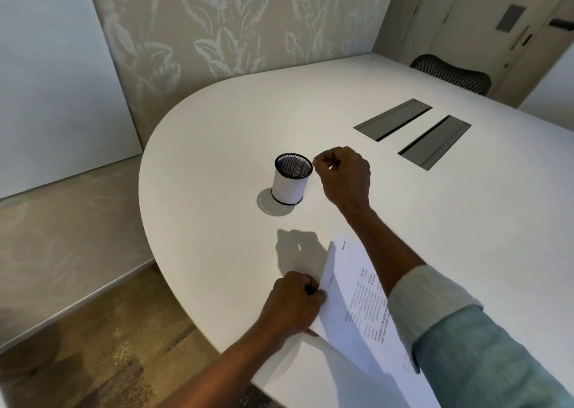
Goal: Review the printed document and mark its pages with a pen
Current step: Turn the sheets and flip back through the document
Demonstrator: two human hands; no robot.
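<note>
Document (357,299) edge pinched by left-hand fingers (313,295).

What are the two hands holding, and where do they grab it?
The left hand pinches the printed document at its left edge. The right hand is closed beside the pen cup, fingertips pinched together; what they hold, if anything, cannot be told.

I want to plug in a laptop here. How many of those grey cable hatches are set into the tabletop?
2: one hatch farther back, the other hatch just right of it, nearer the table's middle. More may lie beyond the frame's right edge.
</note>
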